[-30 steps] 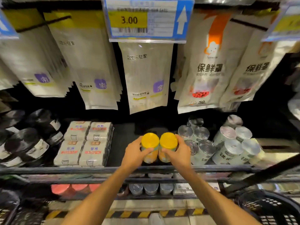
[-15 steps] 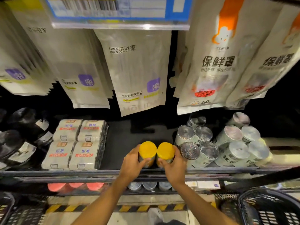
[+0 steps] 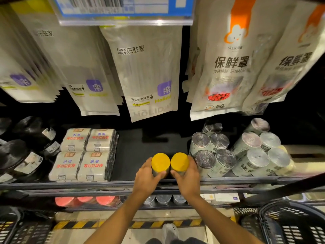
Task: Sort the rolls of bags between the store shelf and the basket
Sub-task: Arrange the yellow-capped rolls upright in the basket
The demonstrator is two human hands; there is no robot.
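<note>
Two yellow rolls of bags stand upright side by side at the front of the dark store shelf (image 3: 144, 145). My left hand (image 3: 146, 180) grips the left yellow roll (image 3: 160, 162), and my right hand (image 3: 189, 178) grips the right yellow roll (image 3: 179, 161). The two rolls touch each other. Their lower parts are hidden by my fingers. A black basket (image 3: 292, 224) sits on the floor at the lower right.
Several silver-grey rolls (image 3: 216, 155) crowd the shelf just right of my right hand. White packs of bags (image 3: 86, 155) lie to the left, black rolls (image 3: 22, 152) further left. Hanging pouches (image 3: 146, 71) fill the wall above. A metal rail (image 3: 70, 185) edges the shelf.
Both hands have moved the two yellow rolls down toward the shelf floor, close to the silver-grey rolls. My head has come nearer and tilted down.
</note>
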